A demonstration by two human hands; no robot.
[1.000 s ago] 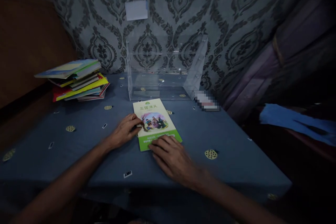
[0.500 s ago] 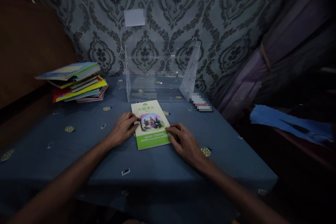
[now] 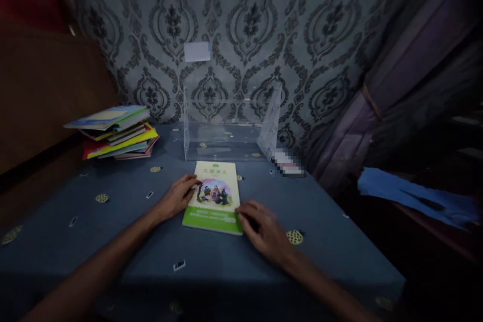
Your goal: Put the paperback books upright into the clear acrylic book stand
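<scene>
- The 三国演义 book (image 3: 214,196) is lying flat on the surface (image 3: 132,251) before the clear rack (image 3: 268,133); uneven pushing could skew it.
- The left hand (image 3: 179,196) is resting half-curled over the book's left edge.
- The right hand (image 3: 266,230) is hooking loosely at its right edge; whether either is pinching, I cannot tell.

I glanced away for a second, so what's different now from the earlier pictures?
The book has turned clockwise, its bottom end swinging left. The right hand has moved from over the cover's green band to the book's right edge. Neither hand clearly takes hold or lets go. The left hand is still at the left edge; the book pile and clear rack stand as before.
</scene>
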